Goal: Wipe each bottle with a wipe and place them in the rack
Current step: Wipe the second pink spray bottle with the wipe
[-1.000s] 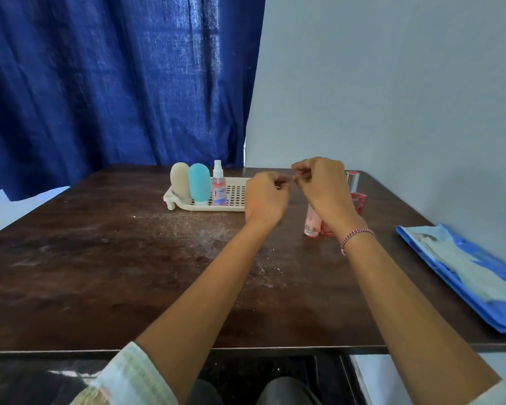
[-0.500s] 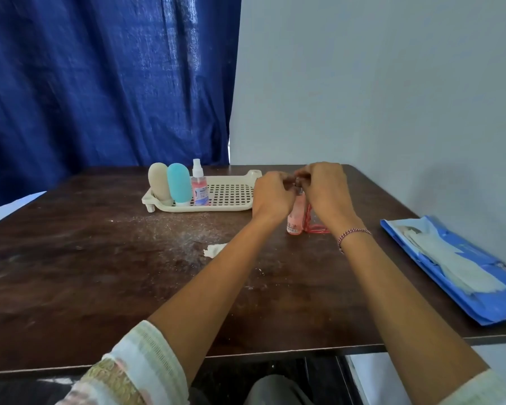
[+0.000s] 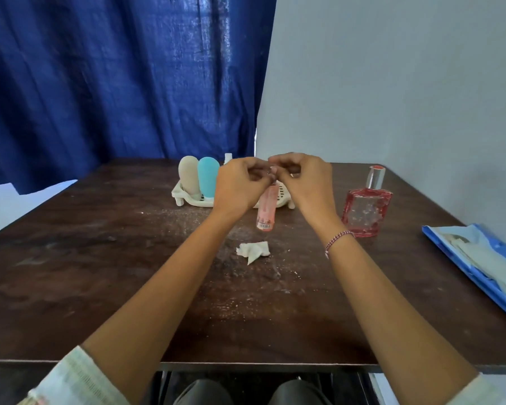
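**Item: slim pink bottle, held at the top by both hands, not yet racked**

- **Left hand** (image 3: 240,185) and **right hand** (image 3: 304,179): raised together over the table (image 3: 85,273), fingers curled inward. Both pinch the top of the slim pink bottle (image 3: 266,207). The bottle top is hidden behind the fingers, so whether they are working a cap or only steadying the neck cannot be told.
- **Slim pink bottle:** reaches down from the fingertips, slightly tilted, label end lowest, just in front of the rack (image 3: 184,197). Judged to be the bottle in hand for this step.
- **Crumpled wipe** (image 3: 253,249): lies loose on the table below the bottle, near to reach. Neither hand holds it, likely set down so both are free for the bottle top.
- **Rack:** holds a beige bottle (image 3: 189,176) and a teal bottle (image 3: 208,176) upright side by side at its left end, judged finished.
- **Square red bottle** (image 3: 365,211): stands on the table right of the hands, apart from the rack, apparently still waiting.
- **Wipe pack** (image 3: 479,258): blue, at the right table edge.
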### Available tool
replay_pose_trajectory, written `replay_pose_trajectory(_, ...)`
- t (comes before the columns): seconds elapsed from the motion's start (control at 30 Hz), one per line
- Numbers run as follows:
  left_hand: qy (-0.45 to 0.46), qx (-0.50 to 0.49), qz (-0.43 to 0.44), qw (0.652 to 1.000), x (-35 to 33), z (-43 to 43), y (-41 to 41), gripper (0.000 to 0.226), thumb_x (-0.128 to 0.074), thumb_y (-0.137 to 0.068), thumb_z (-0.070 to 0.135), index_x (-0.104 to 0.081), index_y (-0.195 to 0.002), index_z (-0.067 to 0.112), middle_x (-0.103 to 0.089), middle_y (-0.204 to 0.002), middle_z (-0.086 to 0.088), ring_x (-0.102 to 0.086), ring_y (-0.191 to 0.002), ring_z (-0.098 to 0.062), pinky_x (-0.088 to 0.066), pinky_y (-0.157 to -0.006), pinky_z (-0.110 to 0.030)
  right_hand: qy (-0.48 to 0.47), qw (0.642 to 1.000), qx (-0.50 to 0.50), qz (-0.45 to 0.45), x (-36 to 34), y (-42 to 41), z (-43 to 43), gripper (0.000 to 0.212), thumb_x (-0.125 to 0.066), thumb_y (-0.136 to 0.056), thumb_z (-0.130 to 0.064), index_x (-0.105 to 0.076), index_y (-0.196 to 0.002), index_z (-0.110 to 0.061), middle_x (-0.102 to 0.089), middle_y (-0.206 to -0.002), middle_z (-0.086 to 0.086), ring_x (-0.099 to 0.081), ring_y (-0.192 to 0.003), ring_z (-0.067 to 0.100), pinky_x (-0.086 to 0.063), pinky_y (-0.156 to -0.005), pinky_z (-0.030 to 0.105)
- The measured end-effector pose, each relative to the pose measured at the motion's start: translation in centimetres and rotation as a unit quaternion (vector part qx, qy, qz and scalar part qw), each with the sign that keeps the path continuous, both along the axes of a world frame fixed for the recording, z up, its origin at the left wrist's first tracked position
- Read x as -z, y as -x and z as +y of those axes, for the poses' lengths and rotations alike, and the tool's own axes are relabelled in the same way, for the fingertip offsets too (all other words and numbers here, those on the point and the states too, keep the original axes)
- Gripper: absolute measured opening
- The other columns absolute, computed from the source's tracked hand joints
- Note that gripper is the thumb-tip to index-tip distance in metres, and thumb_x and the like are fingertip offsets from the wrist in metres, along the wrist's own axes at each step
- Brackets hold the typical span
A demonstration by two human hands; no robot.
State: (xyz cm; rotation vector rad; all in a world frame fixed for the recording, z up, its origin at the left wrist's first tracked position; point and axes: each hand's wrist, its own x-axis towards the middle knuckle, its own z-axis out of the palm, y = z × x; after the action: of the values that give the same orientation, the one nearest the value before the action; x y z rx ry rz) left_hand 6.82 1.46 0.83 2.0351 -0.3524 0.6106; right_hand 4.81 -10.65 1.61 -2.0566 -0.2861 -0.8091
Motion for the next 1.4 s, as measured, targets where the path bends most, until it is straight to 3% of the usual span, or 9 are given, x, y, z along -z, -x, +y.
replay_pose_trajectory(0.13,0.014,0.003,-0.012,1.000,1.4,2.1,-0.2,0.017,-0.073,-0.080,0.022,-0.072,-0.096,0.015,-0.071,-0.080,0.001,-0.066,-0.076,-0.007,-0.053,-0.075,-0.017,-0.009,1.000,-0.026,0.014,1.0,-0.5,1.6,0.021,-0.067,-0.082,-0.007,-0.069,-0.101,-0.016,-0.067,-0.088,-0.007,-0.060,-0.076,-0.003,-0.043,-0.068,0.001)
replay_pose_trajectory(0.23,0.031,0.003,-0.013,0.999,2.3,2.6,-0.4,0.023,-0.074,-0.078,0.027,-0.072,-0.098,0.016,-0.070,-0.082,0.004,-0.065,-0.076,-0.004,-0.050,-0.074,-0.012,-0.017,0.999,-0.028,0.023,2.2,-0.5,1.5,0.017,-0.067,-0.083,-0.011,-0.065,-0.098,-0.020,-0.067,-0.091,-0.004,-0.062,-0.079,0.001,-0.051,-0.070,0.012)
replay_pose_trajectory(0.3,0.041,0.000,-0.011,0.999,2.7,2.7,-0.6,0.024,-0.075,-0.077,0.024,-0.072,-0.099,0.015,-0.069,-0.083,0.004,-0.063,-0.077,-0.003,-0.048,-0.074,-0.009,-0.008,0.999,-0.026,0.029,2.7,-0.3,1.0,0.009,-0.069,-0.083,-0.020,-0.062,-0.087,-0.022,-0.065,-0.086,-0.006,-0.061,-0.074,0.004,-0.054,-0.066,0.020)
replay_pose_trajectory(0.4,0.061,0.005,-0.013,0.998,2.9,2.8,-0.8,0.022,-0.075,-0.077,0.018,-0.072,-0.099,0.015,-0.069,-0.084,0.002,-0.064,-0.079,-0.005,-0.050,-0.077,-0.012,0.038,0.991,-0.079,0.105,2.9,0.3,0.2,0.010,-0.071,-0.080,-0.029,-0.063,-0.077,-0.024,-0.065,-0.073,-0.001,-0.059,-0.059,0.006,-0.048,-0.057,0.018)
replay_pose_trajectory(0.63,0.077,0.020,-0.005,0.997,3.0,3.0,-0.8,0.020,-0.074,-0.078,0.018,-0.070,-0.098,0.016,-0.067,-0.081,0.009,-0.060,-0.073,0.006,-0.047,-0.073,-0.006,0.258,0.895,-0.225,0.287,4.0,1.0,0.6,0.026,-0.081,-0.065,-0.038,-0.073,-0.082,-0.021,-0.059,-0.063,-0.009,-0.048,-0.056,-0.001,-0.035,-0.053,0.011)
replay_pose_trajectory(0.9,0.118,0.033,0.015,0.992,3.1,3.1,-1.0,0.014,-0.074,-0.078,0.018,-0.069,-0.091,0.016,-0.070,-0.086,0.004,-0.063,-0.076,0.000,-0.051,-0.072,-0.011,0.263,0.902,-0.218,0.265,3.8,0.9,0.3,0.021,-0.080,-0.069,-0.023,-0.071,-0.088,-0.019,-0.067,-0.079,-0.004,-0.057,-0.067,0.002,-0.048,-0.065,0.017)
replay_pose_trajectory(1.03,0.142,0.053,0.025,0.988,3.2,3.4,-1.1,0.011,-0.073,-0.079,0.016,-0.069,-0.089,0.017,-0.070,-0.084,0.008,-0.065,-0.079,0.000,-0.054,-0.076,-0.018,0.096,0.974,-0.140,0.152,2.5,1.0,-0.6,0.019,-0.076,-0.072,-0.025,-0.066,-0.088,-0.027,-0.066,-0.080,-0.012,-0.061,-0.072,0.003,-0.049,-0.068,0.010)
replay_pose_trajectory(1.13,0.147,0.059,0.027,0.987,3.3,3.5,-1.1,0.011,-0.072,-0.081,0.017,-0.069,-0.092,0.016,-0.070,-0.087,0.007,-0.066,-0.084,-0.004,-0.055,-0.080,-0.024,-0.004,0.997,-0.062,0.050,2.5,0.7,-1.0,0.021,-0.075,-0.075,-0.020,-0.068,-0.092,-0.029,-0.063,-0.085,-0.014,-0.060,-0.077,0.002,-0.047,-0.067,0.010)
replay_pose_trajectory(1.4,0.177,0.080,0.043,0.980,3.4,3.4,-1.1,0.013,-0.071,-0.081,0.012,-0.068,-0.093,0.009,-0.069,-0.087,-0.002,-0.064,-0.081,-0.008,-0.054,-0.073,-0.020,0.104,0.992,-0.026,-0.068,4.2,0.5,1.5,0.015,-0.068,-0.080,-0.005,-0.072,-0.094,-0.010,-0.064,-0.096,0.000,-0.060,-0.087,0.011,-0.054,-0.077,0.025)
